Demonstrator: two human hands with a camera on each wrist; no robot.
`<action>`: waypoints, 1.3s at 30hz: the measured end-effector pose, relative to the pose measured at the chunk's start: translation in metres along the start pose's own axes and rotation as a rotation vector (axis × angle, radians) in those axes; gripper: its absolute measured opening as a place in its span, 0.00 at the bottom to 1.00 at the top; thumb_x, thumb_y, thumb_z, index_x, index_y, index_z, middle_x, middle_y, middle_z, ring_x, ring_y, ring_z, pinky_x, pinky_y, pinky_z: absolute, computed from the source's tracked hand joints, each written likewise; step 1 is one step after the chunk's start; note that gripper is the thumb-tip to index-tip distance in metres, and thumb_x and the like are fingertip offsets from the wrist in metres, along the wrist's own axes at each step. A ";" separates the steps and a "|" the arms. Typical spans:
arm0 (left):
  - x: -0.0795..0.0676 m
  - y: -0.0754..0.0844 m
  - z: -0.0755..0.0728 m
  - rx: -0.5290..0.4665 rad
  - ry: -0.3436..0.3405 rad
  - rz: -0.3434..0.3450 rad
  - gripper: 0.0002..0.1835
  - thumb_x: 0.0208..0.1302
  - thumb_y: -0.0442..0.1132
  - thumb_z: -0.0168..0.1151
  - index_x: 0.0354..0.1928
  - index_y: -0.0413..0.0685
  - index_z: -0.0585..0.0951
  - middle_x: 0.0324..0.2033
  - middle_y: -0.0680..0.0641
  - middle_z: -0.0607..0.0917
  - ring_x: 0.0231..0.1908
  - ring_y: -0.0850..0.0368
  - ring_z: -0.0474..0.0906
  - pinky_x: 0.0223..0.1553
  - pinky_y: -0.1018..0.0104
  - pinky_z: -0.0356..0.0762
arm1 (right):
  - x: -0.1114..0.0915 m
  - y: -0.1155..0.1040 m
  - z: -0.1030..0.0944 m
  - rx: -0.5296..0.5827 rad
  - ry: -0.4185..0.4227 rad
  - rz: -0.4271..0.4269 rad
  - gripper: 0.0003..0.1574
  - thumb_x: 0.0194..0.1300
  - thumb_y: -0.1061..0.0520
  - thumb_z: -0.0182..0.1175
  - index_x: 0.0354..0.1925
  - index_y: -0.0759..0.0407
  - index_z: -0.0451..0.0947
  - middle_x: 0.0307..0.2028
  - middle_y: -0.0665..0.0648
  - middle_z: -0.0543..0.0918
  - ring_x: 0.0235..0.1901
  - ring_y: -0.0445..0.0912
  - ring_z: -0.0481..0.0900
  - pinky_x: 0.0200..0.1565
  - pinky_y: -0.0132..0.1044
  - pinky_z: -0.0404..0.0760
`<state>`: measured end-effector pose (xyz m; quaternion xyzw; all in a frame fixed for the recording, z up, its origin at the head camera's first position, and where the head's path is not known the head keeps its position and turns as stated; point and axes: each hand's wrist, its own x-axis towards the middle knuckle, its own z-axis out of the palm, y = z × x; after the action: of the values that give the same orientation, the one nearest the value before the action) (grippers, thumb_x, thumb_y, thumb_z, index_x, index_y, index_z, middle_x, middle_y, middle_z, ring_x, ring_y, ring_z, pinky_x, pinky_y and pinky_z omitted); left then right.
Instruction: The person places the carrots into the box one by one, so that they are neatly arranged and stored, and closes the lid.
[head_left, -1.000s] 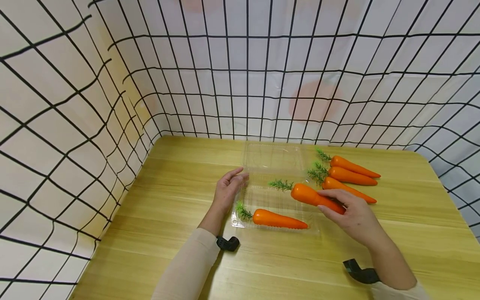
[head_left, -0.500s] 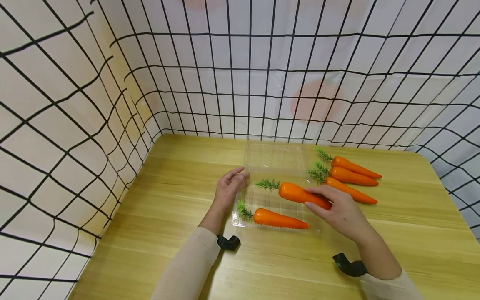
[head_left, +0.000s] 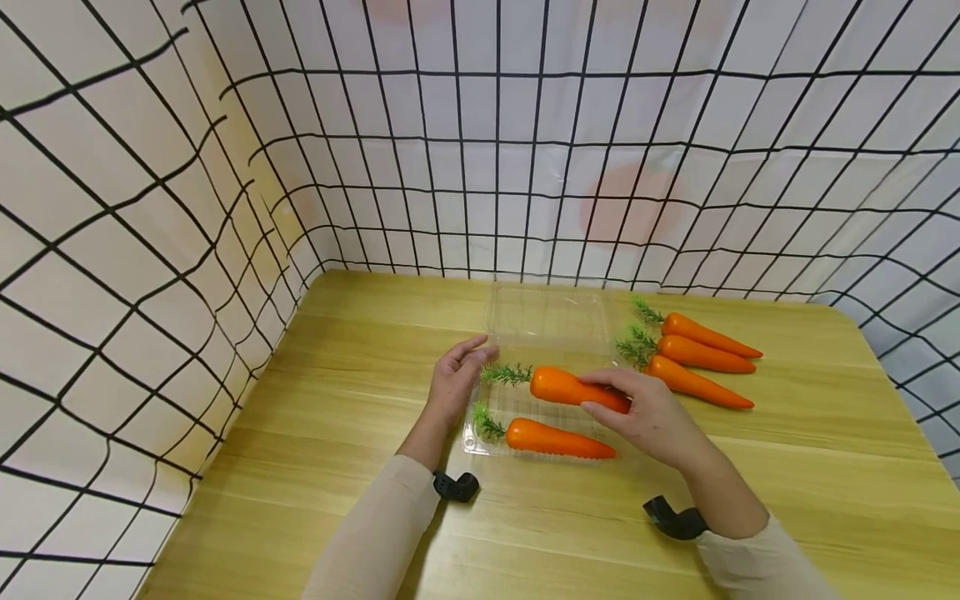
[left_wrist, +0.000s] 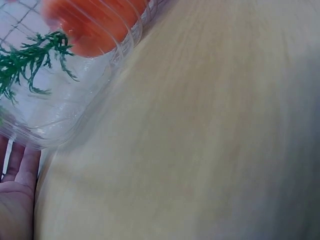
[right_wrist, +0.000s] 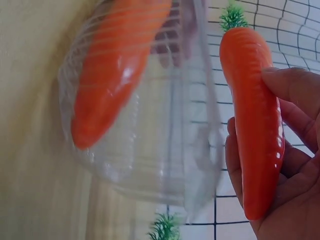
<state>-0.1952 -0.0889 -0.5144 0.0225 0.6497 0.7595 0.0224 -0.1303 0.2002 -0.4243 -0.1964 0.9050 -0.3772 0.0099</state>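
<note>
My right hand (head_left: 645, 412) grips an orange carrot (head_left: 555, 385) by its narrow end, thumb on one side and fingers on the other. Its green top points left, and it is held over a clear plastic clamshell box (head_left: 472, 443), whose lid (head_left: 547, 312) lies folded back. Inside the box, along the near side, lies another carrot (head_left: 558, 438) with its leafy top at the left. My left hand (head_left: 452, 383) rests at the box's left edge, holding no carrot. In the left wrist view its fingers (left_wrist: 27, 165) reach straight up to the box's corner.
Right of the box, three more carrots lie side by side on the wooden table (head_left: 360, 375): a far one (head_left: 712, 333), a middle one (head_left: 705, 353) and a near one (head_left: 697, 383). Black wire mesh (head_left: 532, 167) stands along the back and sides.
My right hand has carried its carrot leftward, from the box's right side to over the box's middle. The left hand, the box and the other carrots stay in place.
</note>
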 end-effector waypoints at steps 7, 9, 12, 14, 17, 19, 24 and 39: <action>0.001 -0.002 -0.001 -0.015 -0.003 0.015 0.22 0.76 0.37 0.54 0.68 0.39 0.74 0.60 0.35 0.84 0.61 0.45 0.82 0.68 0.58 0.74 | 0.006 -0.002 0.011 0.022 -0.035 -0.022 0.22 0.66 0.56 0.70 0.58 0.48 0.84 0.55 0.53 0.86 0.50 0.48 0.82 0.49 0.39 0.84; 0.001 -0.001 -0.001 -0.028 -0.004 0.020 0.22 0.76 0.37 0.54 0.68 0.37 0.74 0.60 0.34 0.83 0.59 0.45 0.83 0.64 0.61 0.78 | 0.008 -0.002 0.014 0.020 -0.043 -0.032 0.22 0.66 0.56 0.70 0.58 0.48 0.84 0.55 0.54 0.86 0.51 0.48 0.82 0.50 0.41 0.85; 0.001 -0.001 0.000 -0.063 -0.006 0.027 0.23 0.76 0.35 0.54 0.68 0.33 0.73 0.60 0.32 0.82 0.58 0.46 0.84 0.60 0.62 0.82 | 0.011 -0.002 0.018 0.016 -0.056 -0.040 0.22 0.65 0.56 0.71 0.58 0.48 0.84 0.56 0.54 0.86 0.52 0.49 0.83 0.51 0.44 0.85; 0.001 0.000 0.000 -0.075 -0.005 0.026 0.23 0.76 0.35 0.54 0.68 0.32 0.72 0.60 0.31 0.82 0.57 0.47 0.85 0.59 0.61 0.83 | 0.013 -0.002 0.020 0.010 -0.067 -0.042 0.23 0.65 0.55 0.71 0.58 0.48 0.84 0.57 0.54 0.86 0.52 0.50 0.83 0.53 0.46 0.85; 0.001 0.000 0.001 -0.084 -0.004 0.023 0.23 0.76 0.34 0.54 0.68 0.32 0.72 0.60 0.31 0.82 0.58 0.47 0.84 0.60 0.58 0.83 | 0.015 -0.001 0.023 0.006 -0.094 -0.044 0.23 0.65 0.55 0.71 0.59 0.48 0.83 0.58 0.55 0.86 0.55 0.52 0.83 0.57 0.52 0.83; 0.001 0.000 0.001 -0.086 -0.002 0.017 0.22 0.76 0.34 0.53 0.68 0.34 0.73 0.60 0.31 0.82 0.59 0.45 0.83 0.61 0.56 0.82 | 0.016 0.000 0.025 0.005 -0.115 -0.038 0.23 0.66 0.54 0.70 0.59 0.48 0.83 0.58 0.55 0.85 0.57 0.53 0.82 0.59 0.54 0.82; 0.001 0.000 0.001 -0.095 -0.006 0.009 0.22 0.76 0.33 0.53 0.69 0.35 0.72 0.60 0.31 0.81 0.61 0.39 0.81 0.63 0.51 0.80 | 0.019 0.002 0.030 -0.002 -0.153 -0.011 0.23 0.67 0.51 0.69 0.59 0.48 0.82 0.59 0.55 0.85 0.60 0.55 0.81 0.63 0.58 0.79; 0.000 0.000 0.000 -0.057 -0.005 0.041 0.23 0.76 0.35 0.54 0.68 0.33 0.73 0.60 0.31 0.82 0.59 0.38 0.83 0.63 0.51 0.80 | 0.023 0.006 0.039 -0.066 -0.200 -0.017 0.23 0.68 0.53 0.68 0.60 0.52 0.81 0.58 0.56 0.85 0.60 0.55 0.81 0.64 0.57 0.78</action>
<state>-0.1954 -0.0887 -0.5148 0.0369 0.6273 0.7778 0.0092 -0.1474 0.1695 -0.4535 -0.2408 0.9097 -0.3260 0.0907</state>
